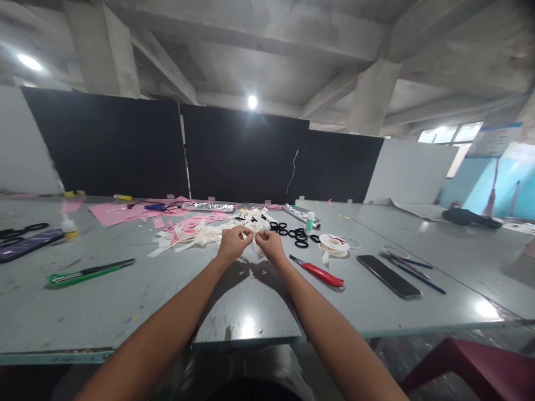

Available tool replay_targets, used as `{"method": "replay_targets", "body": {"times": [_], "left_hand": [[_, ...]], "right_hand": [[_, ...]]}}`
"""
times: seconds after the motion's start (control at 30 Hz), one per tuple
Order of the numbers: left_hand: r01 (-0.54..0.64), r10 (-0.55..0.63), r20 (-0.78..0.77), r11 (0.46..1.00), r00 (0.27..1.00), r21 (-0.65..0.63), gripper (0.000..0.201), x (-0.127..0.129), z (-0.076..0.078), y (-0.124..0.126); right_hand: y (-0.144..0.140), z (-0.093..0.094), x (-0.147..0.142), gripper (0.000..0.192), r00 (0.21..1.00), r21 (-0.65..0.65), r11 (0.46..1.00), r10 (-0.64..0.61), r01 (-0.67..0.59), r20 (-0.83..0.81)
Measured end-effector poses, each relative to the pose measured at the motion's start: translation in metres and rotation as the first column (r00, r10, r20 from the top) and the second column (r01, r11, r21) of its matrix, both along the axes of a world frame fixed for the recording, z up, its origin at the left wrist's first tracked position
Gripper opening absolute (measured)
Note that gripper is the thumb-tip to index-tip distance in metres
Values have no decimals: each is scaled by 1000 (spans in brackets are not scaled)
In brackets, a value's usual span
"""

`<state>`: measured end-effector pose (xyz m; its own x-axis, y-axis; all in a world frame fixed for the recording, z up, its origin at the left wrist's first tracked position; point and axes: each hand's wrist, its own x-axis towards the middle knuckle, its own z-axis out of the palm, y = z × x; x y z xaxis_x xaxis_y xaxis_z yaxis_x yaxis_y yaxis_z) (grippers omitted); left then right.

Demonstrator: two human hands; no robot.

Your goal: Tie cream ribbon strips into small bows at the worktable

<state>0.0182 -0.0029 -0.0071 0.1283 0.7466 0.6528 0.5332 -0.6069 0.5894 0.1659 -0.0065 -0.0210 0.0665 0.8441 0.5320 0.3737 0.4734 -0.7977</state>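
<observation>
Over the middle of the table, my left hand (234,243) and my right hand (270,245) meet fingertip to fingertip, both closed in a pinch. A pale white ribbon strip (258,252) shows between and just below the fingers; its ends are hard to make out. Behind the hands lies a loose heap of white ribbon strips (204,235), mixed with pink paper scraps (190,224). Several black rings (300,235) lie to the right of my right hand. Beyond them is a white spool of ribbon (334,244).
A red-handled knife (321,274) lies close to my right forearm, a black phone (388,275) and tweezers (412,266) farther right. On the left are a green box cutter (90,273), a purple phone (31,245) and a small bottle (69,227). A glue stick (310,221) stands behind the rings.
</observation>
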Motion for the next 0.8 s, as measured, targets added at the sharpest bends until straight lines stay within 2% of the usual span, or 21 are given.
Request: {"method": "replay_targets", "body": {"times": [0.17, 0.37, 0.53, 0.67, 0.8], "left_hand": [[63, -45, 151, 992, 987, -113, 20, 0, -4, 7], [81, -55, 200, 989, 978, -122, 23, -2, -1, 4], [47, -38, 131, 997, 991, -67, 21, -4, -4, 8], [50, -51, 27, 998, 998, 24, 17, -5, -5, 7], [57, -54, -60, 997, 997, 53, 18, -6, -3, 5]], "right_hand": [[0, 2, 0, 20, 996, -13, 999, 42, -44, -82], [2, 0, 1, 25, 989, -35, 995, 85, -90, -119], [4, 0, 2, 28, 985, -37, 992, 116, -121, -129], [3, 0, 3, 29, 992, -29, 995, 90, -93, -90], [2, 0, 4, 28, 998, -10, 999, 53, -53, -37]]}}
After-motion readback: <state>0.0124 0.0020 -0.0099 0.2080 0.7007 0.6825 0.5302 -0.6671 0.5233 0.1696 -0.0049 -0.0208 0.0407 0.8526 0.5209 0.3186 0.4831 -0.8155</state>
